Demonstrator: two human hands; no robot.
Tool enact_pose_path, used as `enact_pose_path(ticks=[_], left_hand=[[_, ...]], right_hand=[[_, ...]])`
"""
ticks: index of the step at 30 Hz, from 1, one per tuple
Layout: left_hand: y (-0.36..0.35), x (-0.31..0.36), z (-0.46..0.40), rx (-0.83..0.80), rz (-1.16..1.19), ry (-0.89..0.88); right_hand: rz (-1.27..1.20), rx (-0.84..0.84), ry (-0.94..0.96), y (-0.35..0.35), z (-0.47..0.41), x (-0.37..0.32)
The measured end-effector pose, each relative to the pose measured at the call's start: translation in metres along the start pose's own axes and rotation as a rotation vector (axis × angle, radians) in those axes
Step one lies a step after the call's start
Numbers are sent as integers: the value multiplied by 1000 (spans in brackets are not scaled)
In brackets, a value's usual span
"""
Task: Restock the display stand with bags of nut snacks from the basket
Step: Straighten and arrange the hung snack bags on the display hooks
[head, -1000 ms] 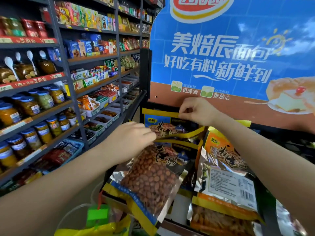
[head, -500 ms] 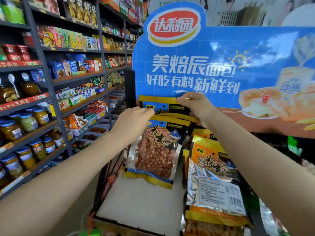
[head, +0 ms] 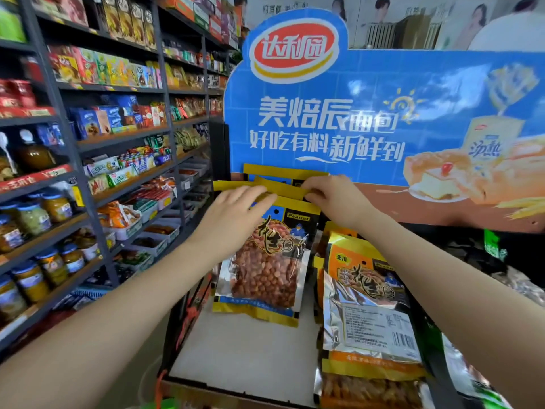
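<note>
A clear-fronted peanut bag (head: 265,270) with yellow and blue trim hangs at the top left of the display stand (head: 247,358). My left hand (head: 236,214) grips its yellow top edge from the left. My right hand (head: 336,199) pinches the yellow top strip of the bags behind it, against the blue backboard (head: 368,113). An orange nut bag (head: 368,308) shows its label side at the stand's right, with another bag below it. The basket is hidden from view.
Dark shelves (head: 88,178) full of jars, boxes and snack trays run along the left, close to the stand. A bare white panel fills the stand's lower left. Green packaging (head: 492,246) sits to the far right.
The peanut bag has risen from low in front of the stand to its top row. Both hands moved up with it, and my view tilted upward.
</note>
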State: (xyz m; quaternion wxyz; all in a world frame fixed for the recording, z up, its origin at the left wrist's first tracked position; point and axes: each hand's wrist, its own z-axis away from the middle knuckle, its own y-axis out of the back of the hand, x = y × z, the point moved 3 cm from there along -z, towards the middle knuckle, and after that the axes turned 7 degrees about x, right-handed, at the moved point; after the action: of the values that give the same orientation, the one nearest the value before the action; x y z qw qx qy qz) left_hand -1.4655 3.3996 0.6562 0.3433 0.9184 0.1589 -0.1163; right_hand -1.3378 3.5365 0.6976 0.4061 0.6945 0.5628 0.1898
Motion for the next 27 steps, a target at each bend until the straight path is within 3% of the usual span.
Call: enact_pose_path(ticks=[2,5,9,12,15,17,20,22,27], left_hand=[[-6,0,-8,-53,19,43],[0,-1,-11,-174,151,-44],[19,-25,10,-473,322,35],[24,-39,6,-405,320,61],[12,-24,10,-409,225,-46],[9,-19,19,-265,233,-24],[13,-31,24,9,215,164],[16,-38,19,113,163,261],[3,-54,5,27,129,353]], right_hand=[[-80,-7,-27,0,-8,-2],[-217,6,-86,1,-16,-3],[-382,30,-137,3,-17,-6],[-449,39,-156,-1,-22,-10],[-254,0,-117,-12,-28,-14],[-216,139,-160,-8,-28,-12],[-134,468,-122,5,-9,-11],[-87,484,-44,3,9,-12],[201,534,91,-3,33,-15]])
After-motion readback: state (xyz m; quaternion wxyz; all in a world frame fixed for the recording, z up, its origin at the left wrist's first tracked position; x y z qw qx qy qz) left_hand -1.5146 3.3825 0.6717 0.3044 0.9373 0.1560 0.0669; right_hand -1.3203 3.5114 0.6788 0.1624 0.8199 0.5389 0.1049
